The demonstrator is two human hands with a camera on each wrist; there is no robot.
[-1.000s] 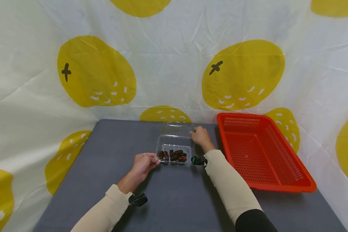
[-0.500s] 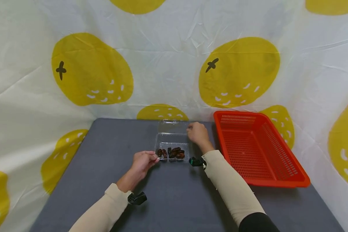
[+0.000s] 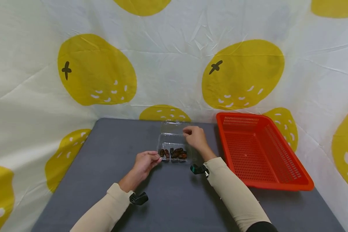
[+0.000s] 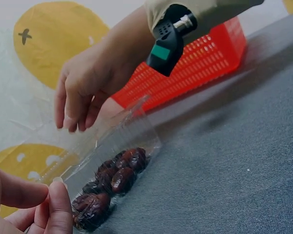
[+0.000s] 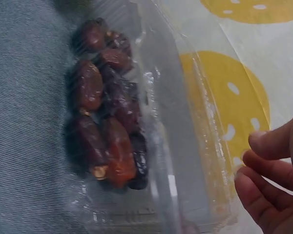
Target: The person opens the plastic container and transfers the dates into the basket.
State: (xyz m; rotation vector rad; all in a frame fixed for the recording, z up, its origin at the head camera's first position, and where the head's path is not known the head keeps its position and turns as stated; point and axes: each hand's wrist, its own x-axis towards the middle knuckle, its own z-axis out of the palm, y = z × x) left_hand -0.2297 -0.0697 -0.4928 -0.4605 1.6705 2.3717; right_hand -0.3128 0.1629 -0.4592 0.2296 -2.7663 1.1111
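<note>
A clear plastic clamshell container [image 3: 163,140] stands on the grey table with its lid [image 3: 171,128] folded back, away from the person. Several dark brown dates [image 3: 178,153] lie along the near side of its base, seen close up in the right wrist view as wrinkled dates [image 5: 90,87]. My left hand [image 3: 143,163] pinches the container's near left corner between thumb and fingers. Above the container's right side, by the lid hinge, hovers my right hand [image 3: 196,138]. Its fingers [image 4: 73,109] hang loosely downward with nothing held, apart from the dates.
A red perforated plastic basket [image 3: 253,151] stands on the table to the right, close to the right forearm. Behind the table [image 3: 174,199] hangs a white curtain [image 3: 168,74] printed with yellow fruit.
My right hand has come away from the lid's right edge and shifted left over the container. The left hand keeps its pinch on the corner, and the lid stays folded back.
</note>
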